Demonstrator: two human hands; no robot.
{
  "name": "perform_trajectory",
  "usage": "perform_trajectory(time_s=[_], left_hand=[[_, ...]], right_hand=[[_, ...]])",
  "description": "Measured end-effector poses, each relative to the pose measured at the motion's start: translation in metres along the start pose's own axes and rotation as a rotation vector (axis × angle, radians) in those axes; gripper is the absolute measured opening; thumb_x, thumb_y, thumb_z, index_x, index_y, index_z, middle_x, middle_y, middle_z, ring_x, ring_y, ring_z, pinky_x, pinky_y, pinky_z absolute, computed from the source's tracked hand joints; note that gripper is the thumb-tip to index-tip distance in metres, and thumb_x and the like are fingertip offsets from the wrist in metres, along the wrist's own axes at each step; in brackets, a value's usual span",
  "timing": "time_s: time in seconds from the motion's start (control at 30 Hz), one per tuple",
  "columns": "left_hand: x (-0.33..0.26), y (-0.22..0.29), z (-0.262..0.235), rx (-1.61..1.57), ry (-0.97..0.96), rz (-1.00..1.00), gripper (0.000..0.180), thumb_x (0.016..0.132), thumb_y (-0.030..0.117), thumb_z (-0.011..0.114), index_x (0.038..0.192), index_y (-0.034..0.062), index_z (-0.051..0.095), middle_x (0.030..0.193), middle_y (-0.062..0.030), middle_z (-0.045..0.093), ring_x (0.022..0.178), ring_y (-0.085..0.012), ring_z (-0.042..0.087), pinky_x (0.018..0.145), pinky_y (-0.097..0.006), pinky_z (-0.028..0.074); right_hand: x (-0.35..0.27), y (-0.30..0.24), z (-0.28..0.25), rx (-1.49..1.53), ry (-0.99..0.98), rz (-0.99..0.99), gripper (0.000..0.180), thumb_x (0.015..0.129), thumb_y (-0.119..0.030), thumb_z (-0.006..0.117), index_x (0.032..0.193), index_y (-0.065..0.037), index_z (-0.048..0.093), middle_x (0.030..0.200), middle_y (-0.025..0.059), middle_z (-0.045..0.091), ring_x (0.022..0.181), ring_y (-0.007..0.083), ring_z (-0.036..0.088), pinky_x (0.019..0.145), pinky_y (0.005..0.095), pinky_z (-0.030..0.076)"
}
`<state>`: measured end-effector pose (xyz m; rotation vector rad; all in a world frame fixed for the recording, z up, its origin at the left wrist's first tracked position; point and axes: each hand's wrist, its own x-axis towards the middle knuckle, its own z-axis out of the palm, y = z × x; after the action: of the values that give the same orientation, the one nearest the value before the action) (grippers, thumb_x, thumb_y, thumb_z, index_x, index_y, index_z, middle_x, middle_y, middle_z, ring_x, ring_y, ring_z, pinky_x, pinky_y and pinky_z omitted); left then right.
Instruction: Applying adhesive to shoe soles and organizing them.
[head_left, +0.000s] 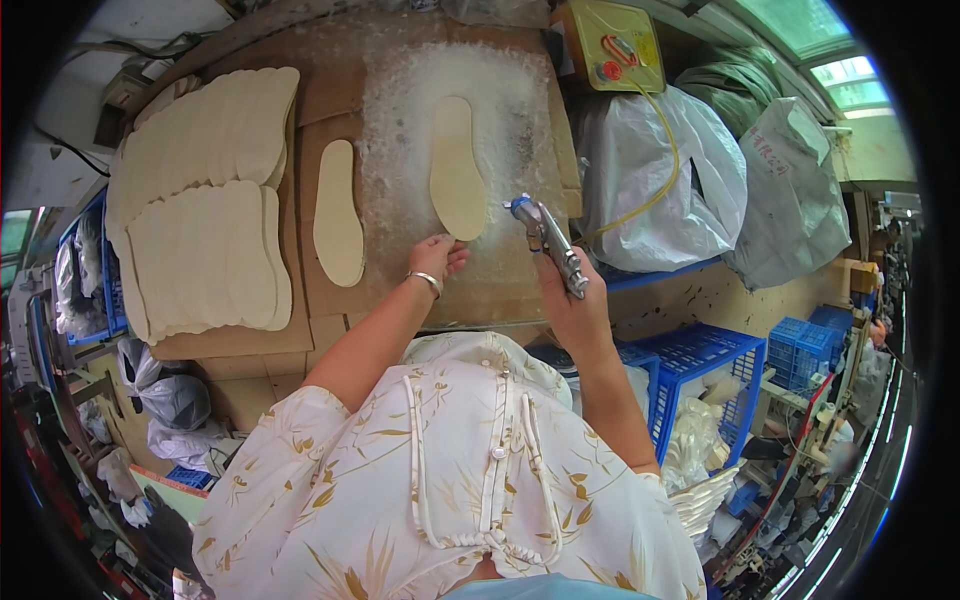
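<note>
A cream insole (458, 170) lies on the whitened, residue-coated patch of the work surface (395, 150), its narrower end toward me. My left hand (440, 257), with a bangle at the wrist, is closed at that near end, the fingertips gripping its edge. In my right hand (575, 300) is a metal spray gun (553, 248), its blue-ringed nozzle pointing up and left beside the insole. The fingers wrapped round its handle are partly hidden. A second insole (338, 215) rests on the cardboard to the left, apart from both hands.
Overlapping stacks of insoles (205, 255) cover the left of the table. At the back right stands a yellow canister (610, 45) with a yellow hose (668, 165) running from it. Plastic-wrapped bundles (650, 180) crowd the right side; blue crates (705, 375) sit below.
</note>
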<state>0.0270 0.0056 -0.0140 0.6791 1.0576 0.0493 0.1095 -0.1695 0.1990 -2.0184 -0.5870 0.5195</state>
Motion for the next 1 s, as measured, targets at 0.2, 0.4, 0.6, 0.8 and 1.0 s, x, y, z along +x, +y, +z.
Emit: perform_trajectory(time_s=[0.2, 0.4, 0.6, 0.8, 1.0], left_hand=[[-0.001, 0.001, 0.0, -0.003, 0.007, -0.003, 0.019, 0.093, 0.017, 0.054, 0.105, 0.003, 0.057, 0.097, -0.009, 0.064, 0.083, -0.0188, 0.065, 0.069, -0.029, 0.053], [0.0, 0.0, 0.001, 0.003, 0.009, -0.004, 0.019, 0.093, 0.018, 0.054, 0.105, 0.0033, 0.057, 0.097, -0.0093, 0.064, 0.084, -0.0194, 0.065, 0.07, -0.03, 0.053], [0.0, 0.0, 0.001, 0.008, 0.009, 0.002, 0.018, 0.093, 0.017, 0.054, 0.104, 0.0032, 0.057, 0.097, -0.0093, 0.064, 0.085, -0.0194, 0.065, 0.07, -0.029, 0.053], [0.0, 0.0, 0.001, 0.013, 0.005, 0.0, 0.018, 0.093, 0.017, 0.054, 0.104, 0.0031, 0.057, 0.095, -0.0089, 0.065, 0.084, -0.019, 0.065, 0.069, -0.029, 0.053], [0.001, -0.001, 0.001, 0.011, 0.013, 0.001, 0.019, 0.093, 0.017, 0.055, 0.104, 0.0027, 0.058, 0.095, -0.0085, 0.065, 0.083, -0.0185, 0.065, 0.069, -0.029, 0.054]], right_hand=[[-0.012, -0.003, 0.001, 0.007, -0.008, -0.021, 0.018, 0.09, -0.017, 0.062, 0.096, -0.002, 0.056, 0.066, 0.0127, 0.056, 0.056, 0.021, 0.051, 0.056, 0.0313, 0.044], [-0.016, 0.003, -0.001, -0.009, 0.033, 0.007, 0.017, 0.089, -0.016, 0.063, 0.096, -0.002, 0.056, 0.068, 0.0144, 0.057, 0.056, 0.0252, 0.053, 0.055, 0.0324, 0.044], [-0.019, 0.004, 0.002, 0.029, 0.006, -0.019, 0.019, 0.09, -0.018, 0.062, 0.096, -0.002, 0.055, 0.069, 0.0139, 0.057, 0.058, 0.0249, 0.053, 0.057, 0.0316, 0.044], [-0.025, 0.006, 0.003, -0.011, -0.016, -0.046, 0.021, 0.09, -0.019, 0.062, 0.099, -0.002, 0.055, 0.072, 0.0144, 0.06, 0.061, 0.0234, 0.055, 0.059, 0.0319, 0.045], [-0.025, 0.006, -0.001, 0.016, 0.012, 0.003, 0.018, 0.09, -0.015, 0.062, 0.099, -0.001, 0.055, 0.073, 0.0138, 0.059, 0.061, 0.0226, 0.054, 0.06, 0.0311, 0.046]])
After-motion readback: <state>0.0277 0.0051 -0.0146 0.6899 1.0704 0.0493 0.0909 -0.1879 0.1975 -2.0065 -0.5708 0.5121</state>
